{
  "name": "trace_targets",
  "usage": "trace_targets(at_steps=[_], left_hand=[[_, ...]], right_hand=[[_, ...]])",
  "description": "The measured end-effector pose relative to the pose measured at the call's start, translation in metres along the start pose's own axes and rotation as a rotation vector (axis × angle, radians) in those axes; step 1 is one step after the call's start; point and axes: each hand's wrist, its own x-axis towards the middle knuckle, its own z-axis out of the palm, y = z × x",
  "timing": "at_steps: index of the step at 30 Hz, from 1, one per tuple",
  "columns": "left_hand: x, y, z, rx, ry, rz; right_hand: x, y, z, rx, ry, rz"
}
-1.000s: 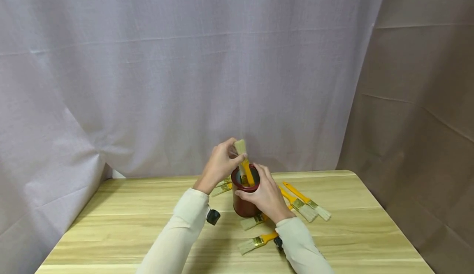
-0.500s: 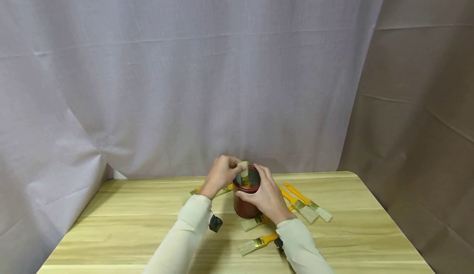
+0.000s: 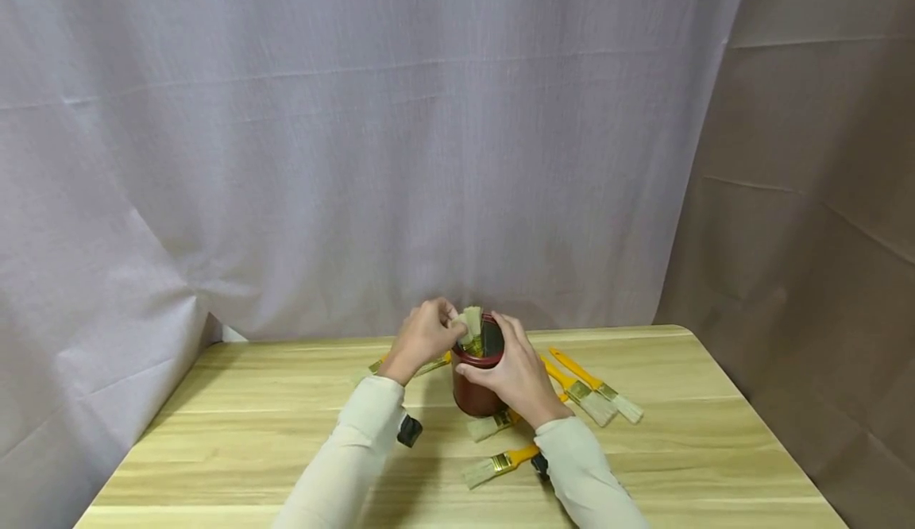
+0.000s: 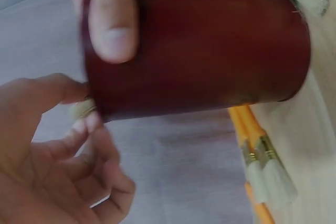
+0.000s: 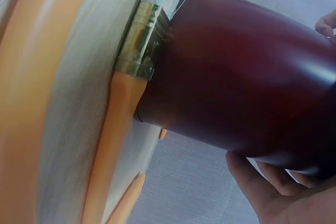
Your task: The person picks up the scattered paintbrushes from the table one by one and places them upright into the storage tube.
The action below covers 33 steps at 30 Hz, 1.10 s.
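Observation:
A dark red cylindrical can [image 3: 473, 394] stands upright on the table. My right hand [image 3: 520, 374] grips its near right side and rim; in the right wrist view, the fingers of the right hand [image 5: 289, 198] lie against the can wall [image 5: 236, 72]. At the mouth, my left hand [image 3: 425, 340] pinches the pale bristles of a paintbrush [image 4: 83, 109], as the left wrist view shows. Bristles of paintbrushes [image 3: 473, 319] stick up from the opening, their handles hidden inside the can. In the left wrist view, the right thumb [image 4: 113, 24] presses on the can near its rim.
Several yellow-handled paintbrushes lie about the can on the wood-grain table [image 3: 250, 434]: a pair at the right [image 3: 596, 386], one in front [image 3: 500, 465], one by the can's base [image 3: 493, 426], others behind the left hand [image 3: 432, 365]. A grey curtain [image 3: 357, 156] hangs behind.
My left hand has moved down with the paintbrush, whose handle has sunk into the can so that mostly bristles show above the rim. The right hand keeps its grip on the can.

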Motion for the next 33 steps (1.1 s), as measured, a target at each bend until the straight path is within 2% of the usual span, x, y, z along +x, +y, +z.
trace_targets(at_steps=[3,7,10,14,16,18,22,25,28,33], left_hand=[[-0.001,0.002,-0.014,-0.062,-0.062,0.013],[-0.001,0.000,-0.038,-0.065,-0.085,-0.031],[0.001,-0.012,-0.050,-0.040,-0.085,-0.109],[-0.002,-0.040,-0.056,-0.038,-0.105,-0.258],[-0.005,-0.057,-0.054,-0.013,-0.105,-0.308],[-0.009,-0.072,-0.048,0.032,-0.079,-0.339],[-0.013,-0.096,-0.033,0.143,0.011,-0.310],[-0.014,-0.105,-0.020,0.209,0.055,-0.259],[-0.014,-0.112,-0.009,0.279,0.065,-0.216],[-0.019,-0.122,-0.002,0.419,0.088,-0.268]], right_hand=[[0.000,0.000,0.000,0.003,-0.001,-0.001],[0.001,-0.001,-0.003,0.001,0.001,0.003],[0.001,0.000,-0.005,-0.003,-0.006,0.014],[-0.001,0.002,-0.007,0.003,-0.009,0.025],[-0.002,0.002,-0.007,0.005,-0.009,0.028],[-0.002,0.003,-0.007,0.005,-0.008,0.030],[-0.002,0.005,-0.008,0.000,-0.009,0.021],[-0.001,0.006,-0.008,-0.001,-0.007,0.015],[-0.001,0.005,-0.009,0.003,-0.003,0.017],[-0.001,0.003,-0.008,0.001,-0.016,0.014]])
